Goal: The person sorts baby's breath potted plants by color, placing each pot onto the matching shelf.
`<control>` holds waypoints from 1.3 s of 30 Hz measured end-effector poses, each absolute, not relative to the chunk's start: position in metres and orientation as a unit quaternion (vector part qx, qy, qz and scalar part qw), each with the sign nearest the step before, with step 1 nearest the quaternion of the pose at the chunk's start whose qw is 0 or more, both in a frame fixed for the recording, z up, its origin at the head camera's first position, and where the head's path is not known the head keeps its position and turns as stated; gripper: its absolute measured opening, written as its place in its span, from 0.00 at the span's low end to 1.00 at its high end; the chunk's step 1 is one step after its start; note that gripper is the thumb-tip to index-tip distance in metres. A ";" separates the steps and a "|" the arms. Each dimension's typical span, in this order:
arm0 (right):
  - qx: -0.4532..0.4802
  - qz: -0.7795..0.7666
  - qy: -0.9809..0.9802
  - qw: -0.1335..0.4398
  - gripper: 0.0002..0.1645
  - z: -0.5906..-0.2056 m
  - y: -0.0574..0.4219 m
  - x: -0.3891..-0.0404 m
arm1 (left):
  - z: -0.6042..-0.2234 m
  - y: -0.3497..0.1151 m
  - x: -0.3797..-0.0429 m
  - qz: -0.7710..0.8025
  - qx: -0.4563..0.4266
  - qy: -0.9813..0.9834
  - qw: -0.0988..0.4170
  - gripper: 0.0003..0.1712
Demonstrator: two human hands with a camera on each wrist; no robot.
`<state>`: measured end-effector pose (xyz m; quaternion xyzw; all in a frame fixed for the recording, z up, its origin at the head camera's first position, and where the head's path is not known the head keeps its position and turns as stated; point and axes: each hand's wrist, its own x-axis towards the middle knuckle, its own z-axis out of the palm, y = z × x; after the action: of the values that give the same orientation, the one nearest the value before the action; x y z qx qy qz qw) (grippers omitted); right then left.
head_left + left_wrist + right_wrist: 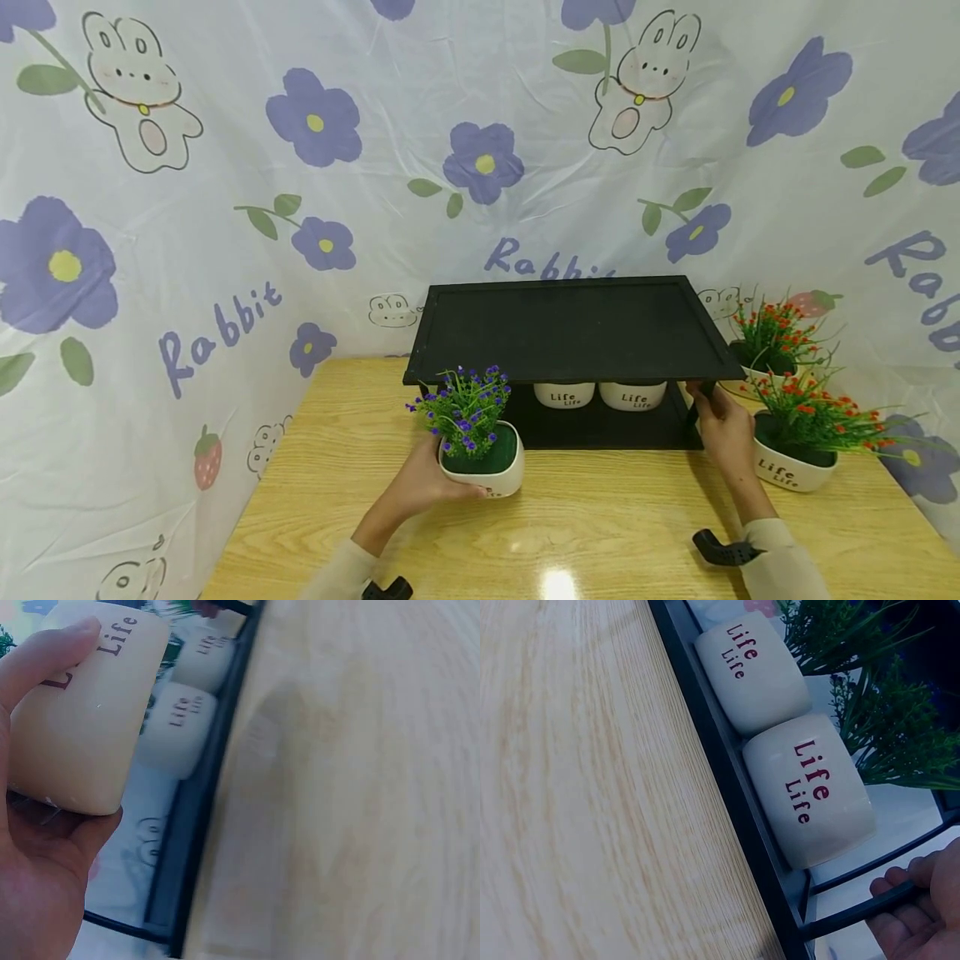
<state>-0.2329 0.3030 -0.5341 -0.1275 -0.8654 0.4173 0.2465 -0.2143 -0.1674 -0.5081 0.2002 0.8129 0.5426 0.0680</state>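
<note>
My left hand (pixel 429 482) grips a white pot of purple flowers (pixel 483 479) in front of the left end of a black two-tier shelf (pixel 577 329). In the left wrist view its thumb lies across the pot's lettered side and the other fingers are under or behind it. My right hand (pixel 723 429) holds the shelf's front right post (pixel 862 911), fingers curled round it. On the lower tier stand two white pots (pixel 810 791) marked "Life", side by side, with green plants in them; the upper board hides their tops in the head view.
Two white pots of orange-red flowers, a front one (pixel 795 467) and a back one (pixel 765 379), stand right of the shelf, close to my right hand. A wooden table (pixel 600 517) lies beneath. Behind hangs a cloth (pixel 405 125) printed with rabbits and flowers.
</note>
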 end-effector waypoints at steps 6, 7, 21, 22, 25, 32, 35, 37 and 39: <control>-0.123 0.424 -0.864 0.241 0.20 -0.534 0.303 -0.230 | -0.519 -0.160 -0.217 0.522 0.182 0.830 0.074 0.66; -0.122 0.425 -0.864 0.241 0.20 -0.534 0.303 -0.230 | -0.521 -0.160 -0.217 0.520 0.182 0.831 0.077 0.66; -0.125 0.422 -0.867 0.232 0.21 -0.535 0.305 -0.231 | -0.541 -0.157 -0.244 0.493 0.172 0.851 0.055 0.70; -0.124 0.422 -0.867 0.235 0.21 -0.535 0.304 -0.231 | -0.542 -0.157 -0.246 0.492 0.169 0.853 0.053 0.71; -0.123 0.421 -0.866 0.239 0.20 -0.535 0.304 -0.231 | -0.545 -0.157 -0.252 0.488 0.160 0.857 0.049 0.72; -0.120 0.430 -0.863 0.235 0.21 -0.535 0.303 -0.231 | -0.553 -0.158 -0.260 0.506 0.145 0.849 0.049 0.70; -0.120 0.428 -0.864 0.236 0.21 -0.535 0.303 -0.231 | -0.553 -0.157 -0.262 0.507 0.143 0.849 0.050 0.69; -0.121 0.425 -0.864 0.241 0.20 -0.535 0.304 -0.231 | -0.552 -0.156 -0.263 0.506 0.141 0.850 0.049 0.68; -0.121 0.424 -0.864 0.244 0.20 -0.535 0.304 -0.231 | -0.552 -0.155 -0.265 0.513 0.136 0.846 0.051 0.69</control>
<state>-0.2315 0.3038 -0.5350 -0.1215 -0.8640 0.4235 0.2438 -0.2653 -0.1547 -0.5518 0.1363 0.8462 0.5126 0.0512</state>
